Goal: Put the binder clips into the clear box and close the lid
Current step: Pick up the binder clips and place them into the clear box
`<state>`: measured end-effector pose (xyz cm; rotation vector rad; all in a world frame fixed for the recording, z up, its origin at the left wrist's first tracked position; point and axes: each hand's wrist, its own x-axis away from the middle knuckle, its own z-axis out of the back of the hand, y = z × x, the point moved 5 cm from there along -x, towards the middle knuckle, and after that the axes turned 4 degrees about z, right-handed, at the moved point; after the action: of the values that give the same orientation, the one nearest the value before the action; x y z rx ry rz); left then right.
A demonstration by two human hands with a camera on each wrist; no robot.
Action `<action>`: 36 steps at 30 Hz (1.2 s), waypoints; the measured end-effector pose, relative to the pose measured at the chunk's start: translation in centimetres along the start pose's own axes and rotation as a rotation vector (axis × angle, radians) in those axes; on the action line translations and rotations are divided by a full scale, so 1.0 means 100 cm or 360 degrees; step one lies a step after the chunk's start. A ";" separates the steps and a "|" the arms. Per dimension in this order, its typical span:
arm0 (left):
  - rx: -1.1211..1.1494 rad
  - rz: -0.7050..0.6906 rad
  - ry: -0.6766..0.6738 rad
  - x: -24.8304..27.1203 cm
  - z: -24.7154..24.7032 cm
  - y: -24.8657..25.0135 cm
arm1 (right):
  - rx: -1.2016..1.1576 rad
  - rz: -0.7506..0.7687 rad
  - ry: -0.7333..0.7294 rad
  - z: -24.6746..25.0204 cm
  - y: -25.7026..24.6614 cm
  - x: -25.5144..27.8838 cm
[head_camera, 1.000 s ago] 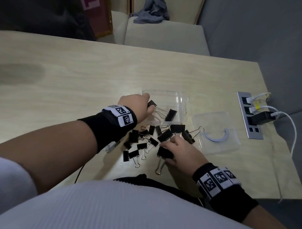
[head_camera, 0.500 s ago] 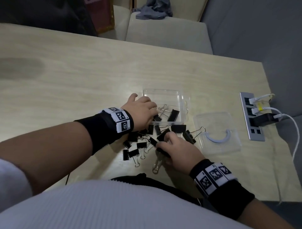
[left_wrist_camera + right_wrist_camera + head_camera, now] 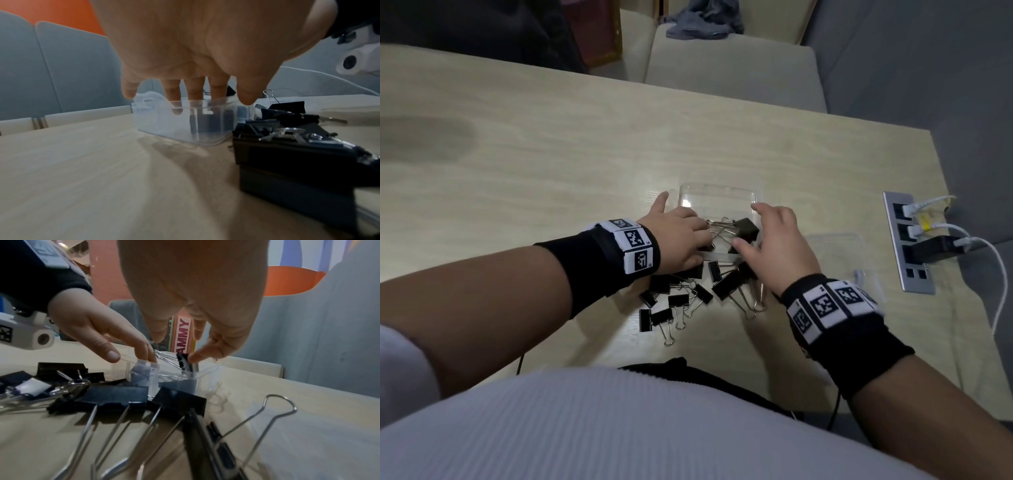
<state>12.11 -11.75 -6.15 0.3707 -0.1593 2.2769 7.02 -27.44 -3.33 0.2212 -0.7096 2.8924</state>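
Note:
The clear box (image 3: 717, 195) stands open mid-table, with black binder clips (image 3: 747, 229) inside it. My left hand (image 3: 677, 236) reaches in from the left with straight fingers (image 3: 194, 91) dipped over the rim (image 3: 185, 105), touching wire handles. My right hand (image 3: 774, 240) hovers over the box's right side, fingers spread. Its thumb tip rests against a black clip (image 3: 183, 362) that stands at the box's rim (image 3: 205, 368); no other finger touches it. Several loose clips (image 3: 681, 298) lie in a pile in front of the box. The clear lid (image 3: 839, 250) lies to the right, partly hidden by my right wrist.
A metal power strip (image 3: 909, 270) with white cables and a black charger (image 3: 931, 250) sits near the table's right edge. A pale chair (image 3: 732, 75) stands beyond the far edge. Large clips with long wire handles (image 3: 115, 395) lie close under my right wrist.
My right hand has left the pile and moved up over the box. My left hand has stayed at the box with its fingers now spread.

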 end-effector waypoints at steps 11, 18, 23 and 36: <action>-0.0103 -0.0104 0.0011 0.004 0.000 0.010 | 0.0554 0.0348 -0.0340 -0.050 -0.003 0.047; -0.0080 -0.0100 0.0052 0.000 0.007 0.000 | 0.0539 0.0328 -0.0343 -0.056 -0.001 0.051; 0.0129 -0.0046 0.0252 -0.001 0.017 0.001 | 0.0466 0.0378 -0.0408 -0.052 -0.003 0.050; -0.0060 -0.0188 0.0077 -0.005 0.004 0.017 | 0.0392 0.0293 -0.0471 -0.051 0.005 0.050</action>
<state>11.26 -13.32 -5.91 0.2974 -0.1513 2.1615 1.50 -24.91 -7.14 0.6581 -0.4289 3.1580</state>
